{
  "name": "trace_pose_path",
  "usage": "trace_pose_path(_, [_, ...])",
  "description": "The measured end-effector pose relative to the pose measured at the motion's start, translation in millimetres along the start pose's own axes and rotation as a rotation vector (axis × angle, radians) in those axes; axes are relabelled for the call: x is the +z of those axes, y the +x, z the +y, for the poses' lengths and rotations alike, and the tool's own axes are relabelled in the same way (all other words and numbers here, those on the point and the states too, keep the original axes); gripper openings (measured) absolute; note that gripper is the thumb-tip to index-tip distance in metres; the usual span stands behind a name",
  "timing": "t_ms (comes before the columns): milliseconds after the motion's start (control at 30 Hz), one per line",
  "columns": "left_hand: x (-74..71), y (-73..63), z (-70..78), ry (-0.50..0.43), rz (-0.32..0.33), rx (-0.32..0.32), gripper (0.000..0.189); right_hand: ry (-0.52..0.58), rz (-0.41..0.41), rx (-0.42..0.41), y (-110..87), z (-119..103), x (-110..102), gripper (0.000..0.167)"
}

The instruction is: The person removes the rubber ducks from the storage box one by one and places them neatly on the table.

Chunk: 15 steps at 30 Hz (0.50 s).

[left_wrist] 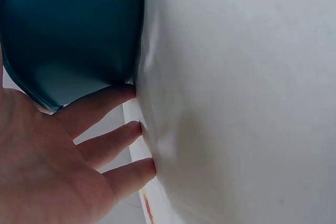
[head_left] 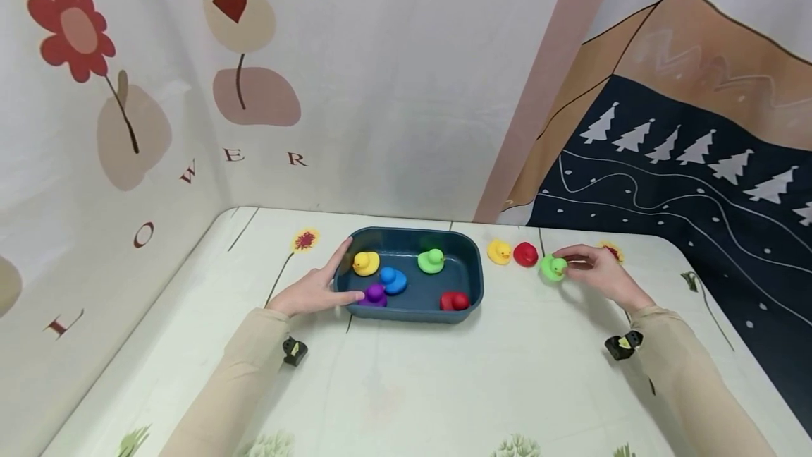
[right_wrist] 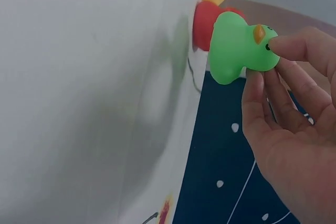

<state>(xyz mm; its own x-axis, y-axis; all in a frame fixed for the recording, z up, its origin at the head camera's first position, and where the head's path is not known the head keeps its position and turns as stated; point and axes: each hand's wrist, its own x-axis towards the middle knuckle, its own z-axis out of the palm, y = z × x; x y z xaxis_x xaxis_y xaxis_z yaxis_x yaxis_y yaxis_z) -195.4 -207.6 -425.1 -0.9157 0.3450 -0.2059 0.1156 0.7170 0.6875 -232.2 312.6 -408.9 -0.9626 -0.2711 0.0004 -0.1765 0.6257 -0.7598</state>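
Note:
My right hand (head_left: pixel 601 275) pinches a green rubber duck (head_left: pixel 550 269) between thumb and fingertips. In the right wrist view the duck (right_wrist: pixel 231 45) is tilted, held by its head, with its shadow on the table. My left hand (head_left: pixel 311 293) lies with spread fingers against the left end of a dark blue bin (head_left: pixel 406 315), its thumb over the front rim. The left wrist view shows straight fingers (left_wrist: pixel 113 142) beside the bin wall (left_wrist: pixel 73 30). Inside the bin are yellow (head_left: pixel 366 264), blue (head_left: pixel 393 281), purple (head_left: pixel 374 295), green (head_left: pixel 431 261) and red (head_left: pixel 454 301) ducks.
A yellow duck (head_left: pixel 499 252) and a red duck (head_left: pixel 526 254) stand on the table between the bin and my right hand. The table has a white flower-printed cloth (head_left: pixel 412 386). Printed fabric walls (head_left: pixel 380 90) rise along the back and sides.

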Motion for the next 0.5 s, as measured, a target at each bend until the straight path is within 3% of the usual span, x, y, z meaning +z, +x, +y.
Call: trace_pose_path(500, [-0.6, -2.1, 2.1, 0.025, 0.013, -0.013, 0.105, -0.034, -0.027, 0.051, 16.3, 16, -9, 0.035])
